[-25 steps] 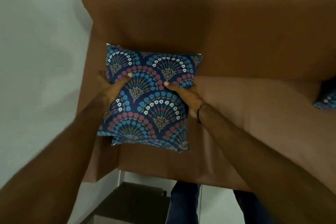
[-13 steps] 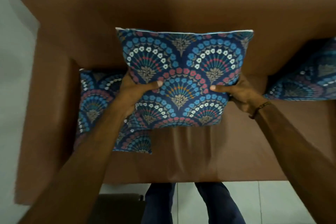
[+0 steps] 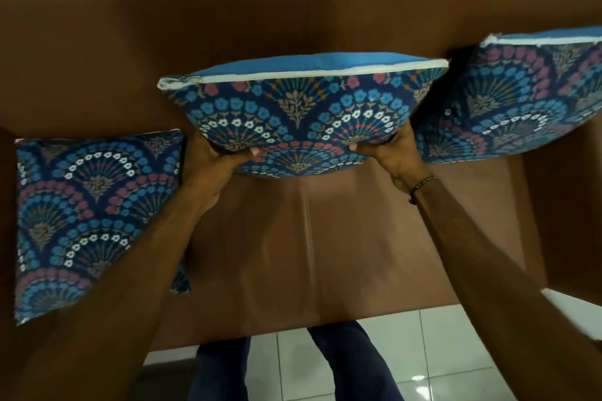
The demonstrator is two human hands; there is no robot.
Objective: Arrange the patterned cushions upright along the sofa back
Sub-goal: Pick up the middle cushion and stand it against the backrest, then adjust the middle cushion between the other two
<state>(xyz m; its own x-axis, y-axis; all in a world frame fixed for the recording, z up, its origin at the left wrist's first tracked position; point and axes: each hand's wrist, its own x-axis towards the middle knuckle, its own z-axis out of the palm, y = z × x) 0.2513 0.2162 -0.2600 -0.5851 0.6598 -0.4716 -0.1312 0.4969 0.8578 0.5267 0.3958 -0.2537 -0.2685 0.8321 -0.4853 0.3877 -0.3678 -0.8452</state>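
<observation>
Blue fan-and-flower print covers the middle cushion [image 3: 293, 120], which sits between both hands in front of the sofa back [image 3: 228, 10], its white zip edge and plain blue rear panel turned upward. The left hand [image 3: 211, 169] clasps its lower left corner, thumb across the printed face, and the right hand [image 3: 395, 156] grips the lower right corner the same way; the other fingers of each hand are hidden behind the fabric. Whether its bottom edge already touches the seat [image 3: 309, 238] cannot be told from this angle.

The step in hand looks like placing cushion 2 of 3. A right cushion [image 3: 521, 107] already stands against the back, just beside the held one and nearly touching its corner. A left cushion [image 3: 88, 215] lies much flatter at the far end of the seat, its face turned up toward the camera, so it probably has yet to be stood up.

The next move likely calls for lowering the base onto the seat, tipping the top edge back until it leans on the upholstery, then letting go with both hands without dragging it forward.

There are no containers here; only the brown sofa holds the 3 cushions. Beyond it, white floor tiles [image 3: 456, 352] and the person's dark trousers [image 3: 224, 368] show.
</observation>
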